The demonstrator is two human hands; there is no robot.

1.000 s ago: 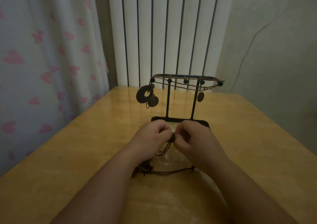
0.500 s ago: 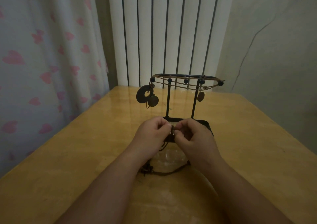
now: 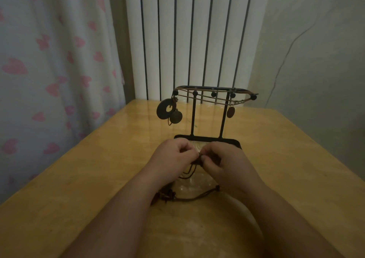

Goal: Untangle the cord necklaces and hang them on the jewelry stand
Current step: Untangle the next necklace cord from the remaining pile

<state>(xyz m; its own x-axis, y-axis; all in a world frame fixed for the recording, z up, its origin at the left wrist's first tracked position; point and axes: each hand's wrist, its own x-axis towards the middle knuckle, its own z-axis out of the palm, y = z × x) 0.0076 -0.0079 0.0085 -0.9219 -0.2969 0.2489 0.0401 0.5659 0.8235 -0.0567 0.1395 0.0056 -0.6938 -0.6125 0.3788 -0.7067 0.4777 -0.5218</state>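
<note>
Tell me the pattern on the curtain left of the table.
The pale curtain is printed with scattered pink hearts, seen best in the head view.

Pretty glossy yellowish wooden table (image 3: 79, 178), shiny enough that light streaks across the top. The jewelry stand (image 3: 193, 117) sits toward the far end, upright, with its flat black base planted right on the wood. Closer in, a dark cord necklace (image 3: 165, 195) lies on the surface: a knotty clump on the left and one strand trailing right toward a small bead (image 3: 217, 187).
</note>
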